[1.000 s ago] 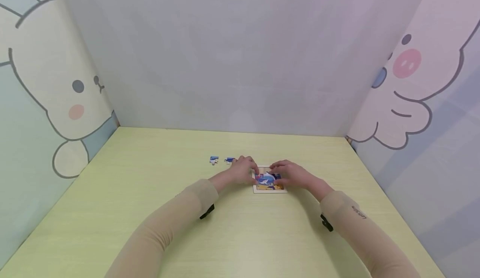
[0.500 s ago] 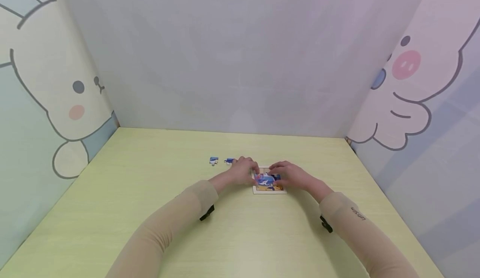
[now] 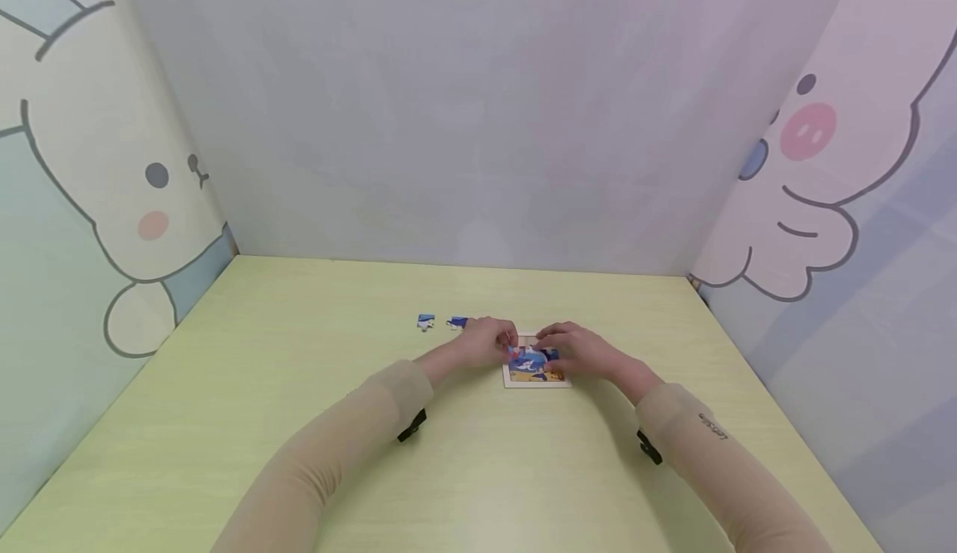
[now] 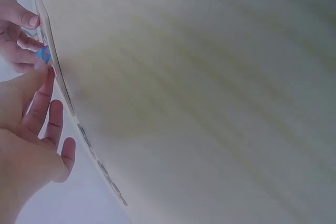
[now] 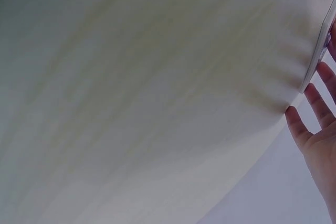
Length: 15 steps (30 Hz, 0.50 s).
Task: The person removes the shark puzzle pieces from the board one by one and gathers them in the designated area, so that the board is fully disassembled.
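A small jigsaw puzzle in a white frame [image 3: 537, 384] lies on the table, its picture blue and yellow. My left hand [image 3: 482, 343] is at the frame's left side. Between thumb and forefinger it pinches a blue puzzle piece [image 4: 43, 54] with a bit of red, tilted up from the board in the left wrist view. My right hand [image 3: 586, 349] rests at the frame's right side, its fingers [image 5: 317, 100] extended and touching the frame's edge and the table. Part of the picture is hidden by both hands.
Two loose puzzle pieces lie on the table left of the frame: one blue and white [image 3: 425, 322], another dark blue [image 3: 457, 322] partly behind my left hand. A pale curtain [image 3: 471, 121] hangs behind the yellow table [image 3: 478, 470], with printed cloth walls at both sides.
My left fingers have drawn together and lifted the blue piece with red so that it tilts up from the board. My right hand has stayed nearly still.
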Available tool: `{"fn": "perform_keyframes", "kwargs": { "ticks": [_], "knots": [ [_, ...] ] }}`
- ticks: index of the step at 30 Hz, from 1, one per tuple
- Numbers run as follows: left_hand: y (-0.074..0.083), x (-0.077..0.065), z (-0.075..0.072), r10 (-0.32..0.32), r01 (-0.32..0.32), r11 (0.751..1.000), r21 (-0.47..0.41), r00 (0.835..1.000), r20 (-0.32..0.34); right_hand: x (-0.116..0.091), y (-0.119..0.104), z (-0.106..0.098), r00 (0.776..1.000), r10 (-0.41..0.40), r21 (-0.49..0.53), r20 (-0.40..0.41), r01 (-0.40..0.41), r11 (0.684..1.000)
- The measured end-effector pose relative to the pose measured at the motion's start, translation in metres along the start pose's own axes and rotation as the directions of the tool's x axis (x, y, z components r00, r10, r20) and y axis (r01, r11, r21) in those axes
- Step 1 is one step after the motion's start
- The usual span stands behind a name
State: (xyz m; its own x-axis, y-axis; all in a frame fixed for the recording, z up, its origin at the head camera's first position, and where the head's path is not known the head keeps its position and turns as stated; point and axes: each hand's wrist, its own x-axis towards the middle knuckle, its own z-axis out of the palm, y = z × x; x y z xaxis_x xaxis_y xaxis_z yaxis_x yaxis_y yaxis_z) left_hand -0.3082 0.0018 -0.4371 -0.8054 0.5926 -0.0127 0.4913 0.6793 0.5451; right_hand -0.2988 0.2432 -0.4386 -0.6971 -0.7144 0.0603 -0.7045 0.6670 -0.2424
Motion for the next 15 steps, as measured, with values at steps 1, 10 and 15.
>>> {"fn": "perform_keyframes", "kwargs": {
  "ticks": [1, 10, 15],
  "knots": [
    [-0.001, 0.0, 0.0, 0.003, -0.003, 1.0, -0.007, 1.0, 0.001, 0.0, 0.0, 0.0, 1.0, 0.002, 0.002, -0.001, -0.002, 1.0],
    [-0.007, -0.001, -0.007, 0.038, -0.037, 0.995, -0.093, 0.999, 0.014, 0.001, 0.004, 0.003, 1.0, 0.007, 0.013, 0.0, -0.007, 1.0],
    [-0.008, -0.007, -0.018, 0.082, -0.077, 0.989, -0.125, 0.996, 0.032, 0.002, 0.003, 0.003, 1.0, 0.021, 0.012, 0.011, -0.021, 1.0]
  ]
}}
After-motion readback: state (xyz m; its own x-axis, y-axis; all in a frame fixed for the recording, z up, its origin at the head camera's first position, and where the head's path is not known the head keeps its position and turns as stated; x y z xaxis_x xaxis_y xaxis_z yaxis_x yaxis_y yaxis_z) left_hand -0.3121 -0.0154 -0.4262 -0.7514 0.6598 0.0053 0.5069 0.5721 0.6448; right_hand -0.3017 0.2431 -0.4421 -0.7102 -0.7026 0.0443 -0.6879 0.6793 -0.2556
